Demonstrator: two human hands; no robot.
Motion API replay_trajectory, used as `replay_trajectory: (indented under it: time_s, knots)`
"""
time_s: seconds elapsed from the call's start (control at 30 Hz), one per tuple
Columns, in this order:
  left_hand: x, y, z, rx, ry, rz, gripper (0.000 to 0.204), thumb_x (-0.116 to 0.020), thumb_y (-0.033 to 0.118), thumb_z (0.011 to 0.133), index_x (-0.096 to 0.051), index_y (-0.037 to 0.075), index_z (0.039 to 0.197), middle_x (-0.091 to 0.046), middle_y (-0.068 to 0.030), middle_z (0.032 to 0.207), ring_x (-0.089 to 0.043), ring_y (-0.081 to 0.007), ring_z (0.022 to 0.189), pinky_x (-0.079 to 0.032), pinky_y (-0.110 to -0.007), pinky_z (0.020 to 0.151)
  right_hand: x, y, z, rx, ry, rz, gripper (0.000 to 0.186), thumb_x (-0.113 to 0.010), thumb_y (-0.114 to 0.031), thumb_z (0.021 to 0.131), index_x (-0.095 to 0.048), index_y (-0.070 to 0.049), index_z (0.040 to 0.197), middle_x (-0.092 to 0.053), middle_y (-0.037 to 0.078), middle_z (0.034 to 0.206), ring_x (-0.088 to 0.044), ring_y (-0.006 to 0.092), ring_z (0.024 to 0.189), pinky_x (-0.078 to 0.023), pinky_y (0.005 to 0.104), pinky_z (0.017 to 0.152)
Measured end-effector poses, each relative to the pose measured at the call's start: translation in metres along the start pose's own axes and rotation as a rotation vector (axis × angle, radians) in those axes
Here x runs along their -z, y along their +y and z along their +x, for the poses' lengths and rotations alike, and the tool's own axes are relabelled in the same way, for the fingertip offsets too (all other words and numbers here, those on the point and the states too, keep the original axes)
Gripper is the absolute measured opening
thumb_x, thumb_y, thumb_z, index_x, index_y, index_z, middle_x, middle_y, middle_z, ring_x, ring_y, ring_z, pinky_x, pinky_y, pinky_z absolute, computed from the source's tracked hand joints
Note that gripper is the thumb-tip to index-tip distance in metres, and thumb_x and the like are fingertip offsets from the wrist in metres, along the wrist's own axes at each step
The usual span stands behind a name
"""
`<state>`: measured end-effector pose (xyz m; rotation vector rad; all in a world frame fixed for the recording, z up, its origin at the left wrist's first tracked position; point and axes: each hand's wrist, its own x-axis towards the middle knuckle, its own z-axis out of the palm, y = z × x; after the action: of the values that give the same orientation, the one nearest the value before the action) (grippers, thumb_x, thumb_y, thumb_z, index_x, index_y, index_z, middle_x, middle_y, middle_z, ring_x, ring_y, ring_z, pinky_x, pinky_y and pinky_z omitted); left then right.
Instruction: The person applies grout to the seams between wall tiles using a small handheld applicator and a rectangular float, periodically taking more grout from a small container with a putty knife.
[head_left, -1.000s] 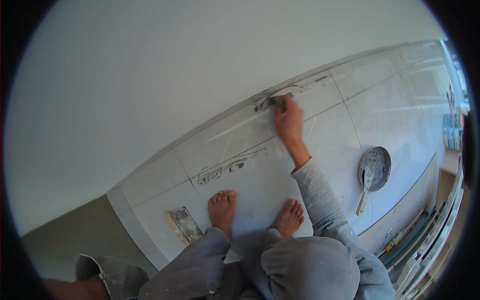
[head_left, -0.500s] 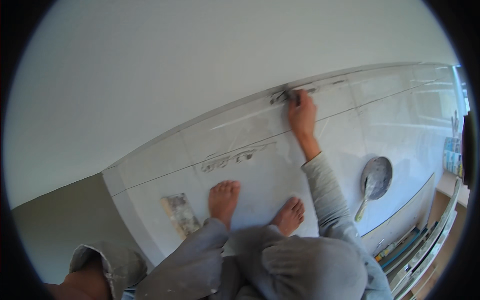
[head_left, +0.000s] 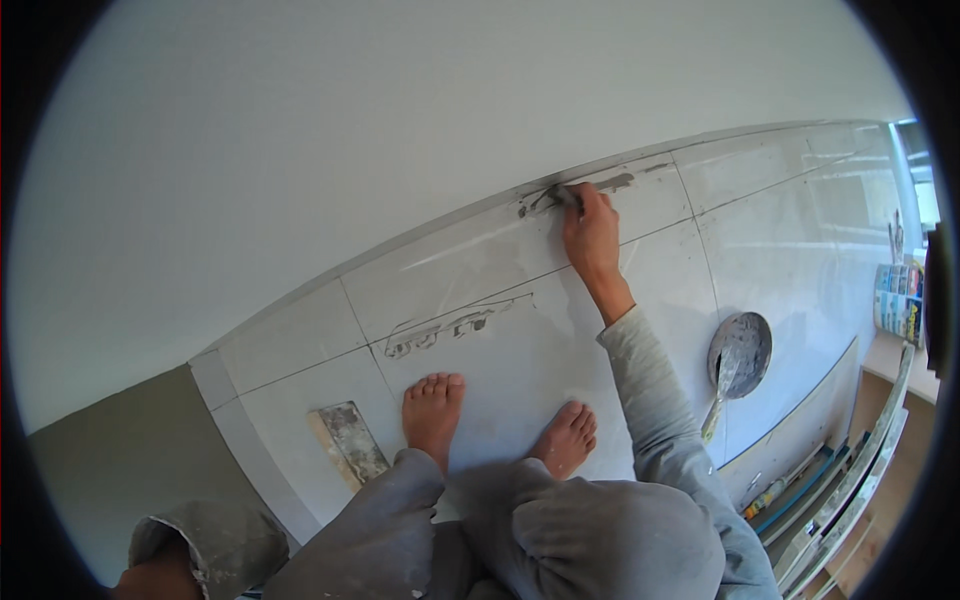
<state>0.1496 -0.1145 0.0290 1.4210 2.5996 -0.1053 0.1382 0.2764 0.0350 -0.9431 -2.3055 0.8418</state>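
Note:
My right hand (head_left: 592, 240) has its fingers closed on a small dark tool (head_left: 563, 198), its shape partly hidden, at the base of the white wall (head_left: 450, 100), where dark grey smears (head_left: 620, 181) mark the pale tile floor (head_left: 280, 320). More grey smears (head_left: 470, 325) lie along a joint nearer my bare feet (head_left: 430, 410). A round pan (head_left: 753, 340) of grey paste, with a putty knife (head_left: 725, 370) across it, is right of my forearm. My left hand is not visible; only bare skin and a grey cuff (head_left: 230, 550) show at lower left.
A flat stained board or float (head_left: 350, 445) lies by my left foot. At right are pale long strips (head_left: 880, 460), some tools (head_left: 775, 490), printed tubs (head_left: 895, 300) and brush-like tools (head_left: 895, 235). The tiles end at a darker floor (head_left: 130, 440) on the left.
My right hand stays on the dark tool at the wall's base, shifting slightly along it. The whole view has shifted and tilted a little between frames.

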Motion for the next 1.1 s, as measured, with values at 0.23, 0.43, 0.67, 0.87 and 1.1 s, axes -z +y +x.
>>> replay_trajectory:
  time_s: [0.23,0.43,0.67,0.87,1.1]
  knots:
    - [0.004,0.030,0.015,0.023,0.047,-0.062,0.016,-0.055,0.019,0.101,-0.063,0.009,0.111,-0.073,-0.0102,0.112,-0.067,-0.0299,0.112,-0.048,-0.047,0.095,0.058,0.060,0.043,-0.236,0.254,-0.173,0.023,-0.063,-0.007,0.090,-0.064,-0.004,0.113,-0.070,0.024,0.095,-0.065,0.0451,0.095,-0.051,0.0551,0.083]
    - [0.032,0.005,0.013,-0.014,0.115,-0.102,0.020,-0.056,0.016,0.101,-0.061,0.004,0.116,-0.070,-0.0113,0.115,-0.065,-0.0275,0.108,-0.049,-0.043,0.091,-0.004,0.013,0.015,-0.075,0.124,-0.203,0.031,-0.062,-0.001,0.085,-0.060,-0.003,0.116,-0.067,0.027,0.092,-0.062,0.0482,0.091,-0.050,0.0571,0.081]
    - [0.331,-0.118,-0.035,0.083,0.886,-1.386,0.041,-0.053,0.017,0.105,-0.050,-0.009,0.136,-0.059,-0.0107,0.123,-0.054,-0.0172,0.107,-0.045,-0.033,0.094,-0.072,-0.079,-0.049,0.051,-0.049,-0.003,0.031,-0.058,0.006,0.084,-0.060,-0.001,0.114,-0.066,0.027,0.089,-0.061,0.0496,0.089,-0.052,0.0564,0.080]
    - [0.229,-0.137,-0.056,0.831,0.445,-0.924,0.028,-0.060,0.017,0.104,-0.069,0.005,0.127,-0.064,-0.0008,0.101,-0.055,-0.0099,0.092,-0.046,-0.028,0.086,-0.046,-0.070,-0.051,-0.086,0.013,0.191,0.027,-0.068,0.000,0.085,-0.064,-0.005,0.111,-0.070,0.020,0.097,-0.066,0.0423,0.092,-0.052,0.0522,0.083]
    - [0.091,-0.119,-0.077,0.897,0.211,-0.980,0.025,-0.060,0.008,0.100,-0.069,0.002,0.123,-0.067,-0.0027,0.094,-0.058,-0.0100,0.084,-0.048,-0.027,0.076,-0.055,-0.056,-0.041,-0.151,0.130,-0.074,0.036,-0.066,0.002,0.086,-0.068,-0.003,0.121,-0.069,0.018,0.110,-0.059,0.0384,0.110,-0.051,0.0474,0.091]
